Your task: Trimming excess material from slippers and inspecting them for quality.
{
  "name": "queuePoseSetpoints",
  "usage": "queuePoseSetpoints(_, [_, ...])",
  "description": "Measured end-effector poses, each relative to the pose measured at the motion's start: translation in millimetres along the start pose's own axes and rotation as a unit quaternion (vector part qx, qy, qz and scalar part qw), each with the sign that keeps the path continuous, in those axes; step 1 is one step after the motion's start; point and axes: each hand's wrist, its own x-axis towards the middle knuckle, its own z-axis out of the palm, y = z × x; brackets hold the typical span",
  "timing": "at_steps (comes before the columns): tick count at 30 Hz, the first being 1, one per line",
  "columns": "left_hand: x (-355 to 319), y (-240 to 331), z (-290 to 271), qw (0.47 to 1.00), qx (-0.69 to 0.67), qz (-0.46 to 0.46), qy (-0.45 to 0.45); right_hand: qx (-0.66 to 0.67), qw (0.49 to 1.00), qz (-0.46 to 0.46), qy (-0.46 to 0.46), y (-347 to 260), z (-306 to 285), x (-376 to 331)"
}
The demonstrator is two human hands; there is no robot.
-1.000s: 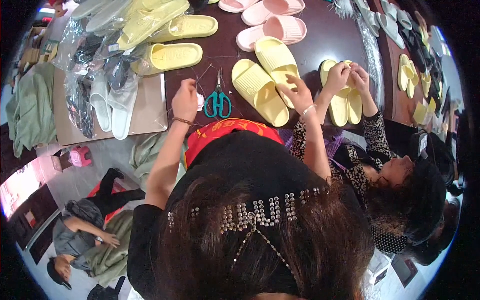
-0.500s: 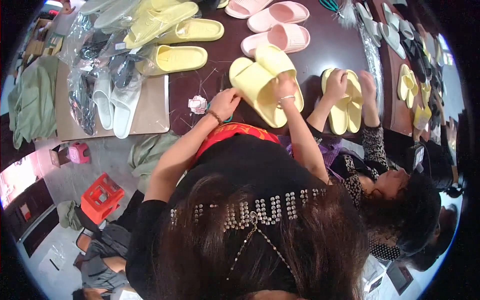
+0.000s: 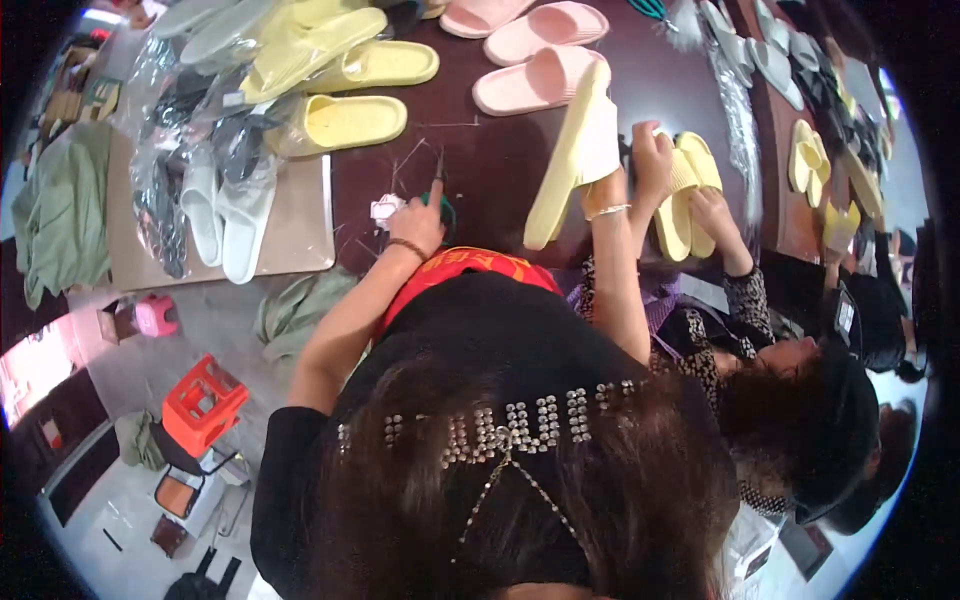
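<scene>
From my remote feed, head view: the right hand [image 3: 606, 188] is closed around pale yellow moulded slippers with a broad strap [image 3: 562, 165], fingers up at the strap. They are tipped on edge over the front of the counter [image 3: 490, 180]; edge-on, I cannot tell how the two sit together, or whether the heel end touches the wood.

Left hand [image 3: 414, 224]: partly curled, index finger straight out over teal-handled metal scissors [image 3: 449, 212]. Touching or very near; I cannot tell whether it grips them. Small white paper tag [image 3: 385, 209] just beside that hand, fine clear strands lying about it.

Progress, my reading: partway through with these slippers. Picked up, yes; no bag around them, whereas the yellow slippers in clear plastic [image 3: 315, 55] at far left are wrapped. Tag apart from them, on the counter. Still left: the scissors are not yet at the slippers, and the slippers are not yet set down. Pale pink ribbed slippers [image 3: 530, 85] beyond, untouched. To the right, a co-worker's hands [image 3: 712, 213] are at another yellow pair [image 3: 676, 215]
</scene>
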Motion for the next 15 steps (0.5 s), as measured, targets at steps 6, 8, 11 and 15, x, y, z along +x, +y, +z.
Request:
queuePoseSetpoints(6, [10.4,-25.4,-3.9,0.931,-0.352,-0.086,-0.037,-0.341,0.939,-0.031,0.035,4.6,-0.3,1.9])
queuePoseSetpoints(8, [6.4,-38.3,-8.4,0.865,-0.495,-0.069,-0.053,-0.366,0.929,-0.024,0.046,13.7,6.3,-0.8])
queuePoseSetpoints(11, [-4.8,-41.1,-23.4,0.665,-0.741,-0.037,-0.08,-0.418,0.906,-0.006,0.066,30.7,7.3,-1.3])
queuePoseSetpoints(15, [-11.7,-38.4,-35.1,0.589,-0.807,0.016,-0.026,-0.407,0.901,0.087,-0.123,49.2,-0.8,2.7])
